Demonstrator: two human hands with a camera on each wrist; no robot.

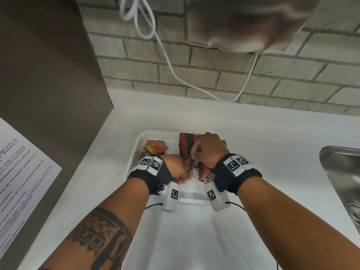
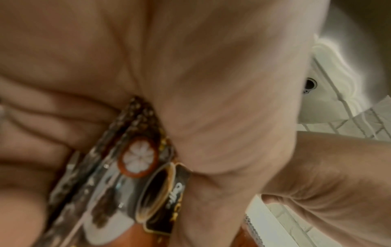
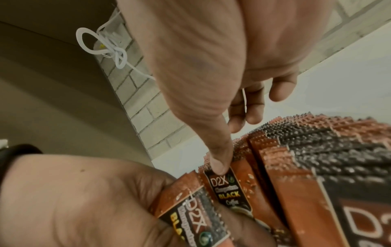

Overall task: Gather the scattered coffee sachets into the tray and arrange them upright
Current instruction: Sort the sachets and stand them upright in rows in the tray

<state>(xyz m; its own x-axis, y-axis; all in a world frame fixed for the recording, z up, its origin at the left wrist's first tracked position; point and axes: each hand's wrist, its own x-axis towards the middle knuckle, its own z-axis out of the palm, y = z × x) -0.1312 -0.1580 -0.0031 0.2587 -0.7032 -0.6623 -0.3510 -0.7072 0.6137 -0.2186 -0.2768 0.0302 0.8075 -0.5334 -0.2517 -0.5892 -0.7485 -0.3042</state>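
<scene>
inside the white tray [image 1: 143, 135] on the desk [image 1: 253, 133] we have a dense row of coffee sachets [image 1: 188, 142] standing upright along its right half, running from the far wall back toward us. a small loose pile of sachets [image 1: 156, 148] lies flat in the far left corner, apart from the row. the near half of the tray floor is bare white, which is where our wrists hang.

our left hand [image 1: 176, 166] has its fingers curled round a few sachets [image 1: 187, 167], holding them just beside the near end of the row. our right hand [image 1: 209, 148] sits over the row, its thumb tip pressing the top edge of one upright sachet [image 3: 227, 188] while the other fingers curl down on the far side of the row, so it grips that part of the row.

room is tight: a tall brown panel [image 1: 48, 75] stands close on the left, the brick wall [image 1: 214, 71] with a white cable [image 1: 167, 61] behind, and a steel sink [image 1: 342, 172] to the right.

the left wrist view is blurred and mostly palm; we cannot count the sachets held there. the near end of the row is hidden under our right wrist strap [image 1: 236, 173].
</scene>
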